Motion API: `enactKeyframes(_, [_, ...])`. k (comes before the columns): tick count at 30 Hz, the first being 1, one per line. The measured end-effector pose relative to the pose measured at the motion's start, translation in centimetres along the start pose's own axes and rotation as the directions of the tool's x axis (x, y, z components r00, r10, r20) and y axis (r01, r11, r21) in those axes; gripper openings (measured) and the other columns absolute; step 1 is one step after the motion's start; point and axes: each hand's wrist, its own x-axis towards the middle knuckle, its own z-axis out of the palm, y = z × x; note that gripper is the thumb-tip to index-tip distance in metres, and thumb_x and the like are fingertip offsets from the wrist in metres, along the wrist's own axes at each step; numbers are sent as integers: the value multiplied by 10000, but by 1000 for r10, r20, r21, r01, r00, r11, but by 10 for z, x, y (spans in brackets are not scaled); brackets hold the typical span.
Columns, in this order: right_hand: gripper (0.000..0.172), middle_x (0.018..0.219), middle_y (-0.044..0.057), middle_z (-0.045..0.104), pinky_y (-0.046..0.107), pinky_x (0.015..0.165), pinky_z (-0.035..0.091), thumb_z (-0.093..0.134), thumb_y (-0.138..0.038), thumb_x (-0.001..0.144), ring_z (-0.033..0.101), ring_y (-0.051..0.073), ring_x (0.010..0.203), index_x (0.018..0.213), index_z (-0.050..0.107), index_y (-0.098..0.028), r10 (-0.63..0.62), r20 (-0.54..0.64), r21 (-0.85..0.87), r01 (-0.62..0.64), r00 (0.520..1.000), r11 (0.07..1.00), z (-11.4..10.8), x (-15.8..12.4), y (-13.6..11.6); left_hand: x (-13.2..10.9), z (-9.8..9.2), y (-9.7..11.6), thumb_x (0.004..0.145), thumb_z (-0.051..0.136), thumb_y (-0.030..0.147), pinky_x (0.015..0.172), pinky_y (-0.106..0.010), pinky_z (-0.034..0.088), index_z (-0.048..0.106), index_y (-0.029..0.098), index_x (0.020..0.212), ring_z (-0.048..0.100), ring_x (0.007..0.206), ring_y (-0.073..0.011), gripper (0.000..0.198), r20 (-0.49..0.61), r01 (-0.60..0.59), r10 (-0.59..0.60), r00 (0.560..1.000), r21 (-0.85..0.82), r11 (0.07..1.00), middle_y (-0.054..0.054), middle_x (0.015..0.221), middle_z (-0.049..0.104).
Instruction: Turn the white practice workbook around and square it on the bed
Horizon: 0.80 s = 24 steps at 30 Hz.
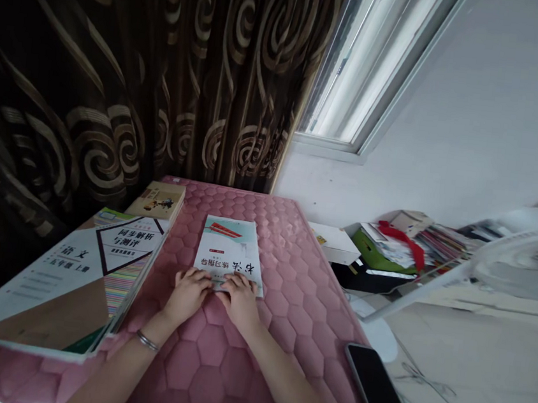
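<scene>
Pale, perhaps teal-topped booklet (230, 252), pink quilt (232, 364)

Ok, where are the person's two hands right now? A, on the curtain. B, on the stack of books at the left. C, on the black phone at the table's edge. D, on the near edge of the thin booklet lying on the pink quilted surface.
D: the left hand and right hand both rest side by side on the near edge of the booklet, apart from the phone and the stack of books.
</scene>
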Motion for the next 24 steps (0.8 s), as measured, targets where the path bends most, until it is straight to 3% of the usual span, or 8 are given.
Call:
enactKeyframes(4, [119, 1174, 27, 669, 390, 940, 340, 565, -281, 885, 520, 207, 1184, 920, 675, -251, 33, -10, 32, -33, 999, 999, -10, -9, 35, -5, -6, -22, 843, 576, 183, 888, -432, 330, 729, 303, 870, 532, 1051, -217, 196, -46, 33, -32, 998, 19, 999, 3, 1067, 702])
enactKeyframes(9, [217, 1175, 13, 677, 426, 977, 338, 507, -237, 889, 516, 210, 1207, 981, 693, -298, 99, 45, 47, -101, 994, 994, -31, -23, 84, -11, -6, -55, 829, 572, 150, 857, -362, 403, 744, 321, 890, 554, 982, -189, 250, -64, 4, -5, 998, -23, 1000, 25, 1034, 722])
enactKeyframes(13, [275, 1194, 2, 670, 439, 1000, 336, 477, -202, 877, 520, 205, 1209, 998, 699, -310, 122, 100, 120, -133, 988, 984, -39, -29, 97, -13, -5, -63, 827, 541, 103, 870, -333, 421, 747, 302, 865, 563, 968, -170, 289, -67, -21, 16, 998, -78, 997, 19, 1010, 727])
enactKeyframes(16, [269, 1202, 1, 665, 443, 994, 335, 478, -213, 879, 501, 211, 1219, 985, 705, -309, 120, 111, 146, -136, 986, 980, -43, -28, 96, -14, -10, -52, 834, 534, 125, 872, -377, 403, 739, 292, 851, 560, 1002, -199, 264, -61, 1, -2, 998, -3, 1000, -1, 1022, 717])
enactKeyframes(19, [238, 1164, -2, 676, 430, 975, 346, 490, -284, 892, 501, 218, 1191, 904, 727, -311, 76, 133, 100, -90, 988, 991, -48, -9, 94, -11, -14, -29, 822, 565, 176, 948, -449, 348, 718, 269, 880, 533, 1081, -240, 189, -59, -15, 20, 998, 88, 996, -40, 1064, 686])
enactKeyframes(21, [250, 1148, -7, 677, 414, 969, 356, 483, -300, 902, 515, 210, 1159, 879, 731, -308, 52, 149, 36, -58, 988, 998, -49, 17, 94, -5, -13, -10, 819, 591, 219, 1005, -475, 300, 701, 258, 926, 518, 1116, -249, 159, -16, -82, 85, 996, 109, 991, -55, 1098, 663])
enactKeyframes(24, [274, 1259, -10, 616, 367, 978, 373, 465, -244, 909, 515, 181, 1171, 1043, 695, -310, 49, 200, -71, -36, 979, 997, -40, 74, 96, 8, -4, 12, 850, 564, 218, 1015, -470, 292, 666, 258, 1042, 535, 1087, -235, 221, 63, -141, 135, 989, 117, 983, -66, 1107, 647])
